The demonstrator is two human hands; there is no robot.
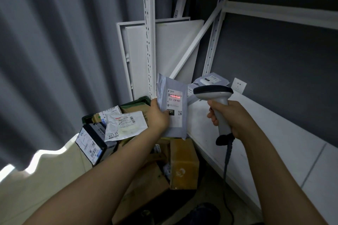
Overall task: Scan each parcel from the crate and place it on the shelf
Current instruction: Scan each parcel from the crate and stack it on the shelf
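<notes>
A green crate [89, 117] at the left is heaped with parcels, among them a black box [92, 141] and a white bag [125, 125]. Above its right edge the left hand [157, 116] holds a grey parcel [175, 104] upright, fingers curled round its left edge. A red scan line crosses the label. The right hand [233, 118] has its fingers wrapped round the scanner [213, 93] handle, over the white shelf [265, 129]. More parcels [213, 79] lie in the shelf's back corner.

The white label [175, 115] on the grey mailer [163, 87] reads "231-239-K01" above a black box ending "31", and the white pouch [126, 124] shows "83 6 25".
</notes>
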